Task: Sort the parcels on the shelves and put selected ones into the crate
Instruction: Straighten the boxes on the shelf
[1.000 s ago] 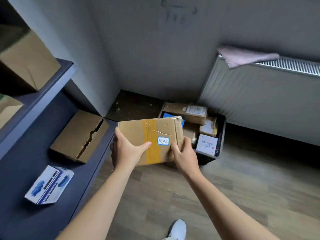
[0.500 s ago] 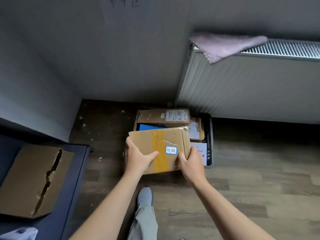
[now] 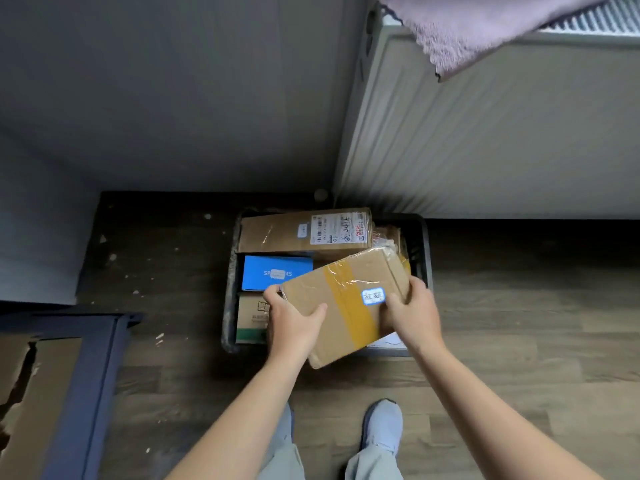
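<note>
A flat cardboard parcel (image 3: 343, 317) sits just right of the frame's center, held over a dark crate (image 3: 425, 251) on the wood floor (image 3: 519, 323). It is turned at a slant, its far right corner pointing toward the upper right. A yellow tape band (image 3: 349, 306) crosses its top, and a small blue-edged sticker (image 3: 373, 296) lies just right of that band. Whether the parcel touches the contents below cannot be told.

Both hands hold it. The left hand (image 3: 294, 320) grips the parcel's left corner, thumb lying on top and fingers curled under the edge. The right hand (image 3: 414, 313) grips the right edge, thumb on top just beside the sticker, fingers wrapped round the side.

Inside the crate, a long brown parcel (image 3: 277, 233) with a white shipping label lies along the far side. A blue box (image 3: 277, 271) lies below it in the frame, and a brown box with a green band (image 3: 251, 318) lies at the crate's near left. A white item (image 3: 388, 341) shows under the held parcel's near right edge.

A white radiator (image 3: 485, 133) fills the upper right of the frame, with a pink cloth (image 3: 485, 26) draped over its top. At the lower left, a dark blue shelf (image 3: 86, 375) carries a torn cardboard box (image 3: 45, 393). 2 pale shoes (image 3: 381, 424) show at the bottom center.
</note>
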Motion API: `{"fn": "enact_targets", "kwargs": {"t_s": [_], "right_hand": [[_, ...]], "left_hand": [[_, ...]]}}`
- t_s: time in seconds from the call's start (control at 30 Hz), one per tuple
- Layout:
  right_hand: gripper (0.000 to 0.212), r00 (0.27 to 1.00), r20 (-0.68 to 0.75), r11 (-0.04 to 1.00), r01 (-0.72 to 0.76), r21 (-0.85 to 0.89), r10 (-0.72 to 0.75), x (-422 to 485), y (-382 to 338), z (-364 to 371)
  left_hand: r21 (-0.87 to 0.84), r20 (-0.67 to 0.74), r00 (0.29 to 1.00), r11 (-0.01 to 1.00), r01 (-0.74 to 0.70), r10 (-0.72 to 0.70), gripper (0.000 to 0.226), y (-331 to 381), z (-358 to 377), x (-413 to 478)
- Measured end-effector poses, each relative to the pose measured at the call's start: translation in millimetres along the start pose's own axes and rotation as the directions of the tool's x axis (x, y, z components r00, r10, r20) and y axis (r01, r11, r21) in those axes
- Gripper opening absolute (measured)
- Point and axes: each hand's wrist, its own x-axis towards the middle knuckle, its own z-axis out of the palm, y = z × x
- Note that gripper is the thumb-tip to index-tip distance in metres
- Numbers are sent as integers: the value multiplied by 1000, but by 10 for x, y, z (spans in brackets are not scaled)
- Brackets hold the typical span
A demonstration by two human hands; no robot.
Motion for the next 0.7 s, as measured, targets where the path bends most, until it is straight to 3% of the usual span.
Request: {"fn": "enact_targets", "kwargs": {"t_s": [0.1, 0.2, 0.3, 0.4, 0.5, 0.57, 0.7], "right_hand": [[57, 999, -17, 998, 49, -33, -49, 375, 50, -230], [56, 993, -39, 994, 106, -29, -107, 712, 36, -418], [64, 981, -68, 983, 180, -27, -182, 984, 69, -489], [72, 972, -48, 973, 231, 11, -230, 1114, 202, -497], [56, 965, -24, 965, 261, 10, -260, 1145, 405, -508], [58, 966, 34, 964, 258, -60, -256, 1147, 523, -537], [61, 955, 121, 946, 286, -154, -269, 1233, 613, -549]], "left_hand": [[-122, 75, 990, 984, 126, -118, 84, 23, 324, 34], [-262, 190, 955, 926, 272, -227, 56, 89, 707, 46], [-448, 209, 926, 811, 376, -314, 45, 162, 1096, 26], [-548, 174, 917, 738, 393, -359, 39, 215, 1468, -7], [-601, 144, 914, 700, 386, -380, 34, 303, 1758, -10], [-634, 127, 908, 671, 384, -399, 29, 387, 1897, 38], [-593, 65, 906, 714, 372, -419, 19, 472, 2032, 223]]}}
